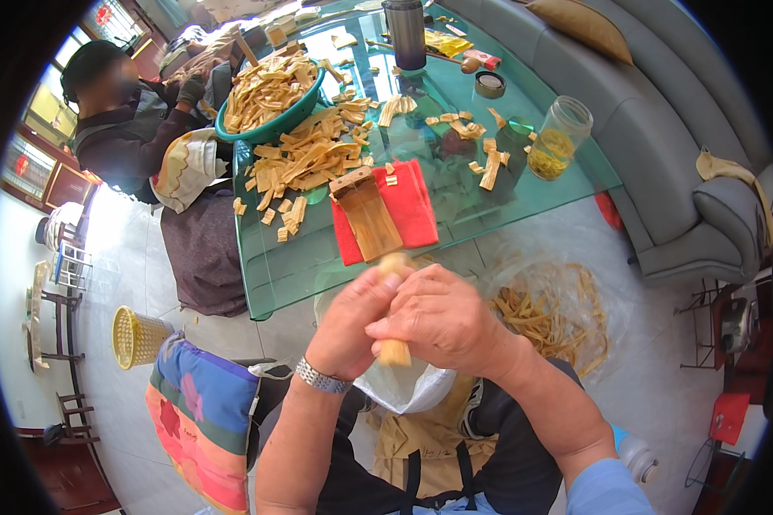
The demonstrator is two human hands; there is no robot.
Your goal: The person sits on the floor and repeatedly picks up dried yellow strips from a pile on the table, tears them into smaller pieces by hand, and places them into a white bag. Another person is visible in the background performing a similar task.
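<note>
Both hands are closed round a pale yellow, stick-like piece [395,353], just past the table's near edge. My left hand [352,313], with a metal watch at its wrist, grips the upper end, which is blurred. My right hand [442,318] wraps the middle, its fingers overlapping the left. The lower end sticks out below both hands, over a white bag [412,390] between my knees. Beyond the hands lies a wooden board with a crosspiece [368,215], on a folded red cloth [416,206].
Yellowish strips [305,159] are heaped on the glass table [455,227], beside a full green basin [275,129]. A jar [561,137] and a dark tumbler [405,34] stand there. More strips fill a clear bag [550,318] on the floor. A co-worker [129,120] sits left.
</note>
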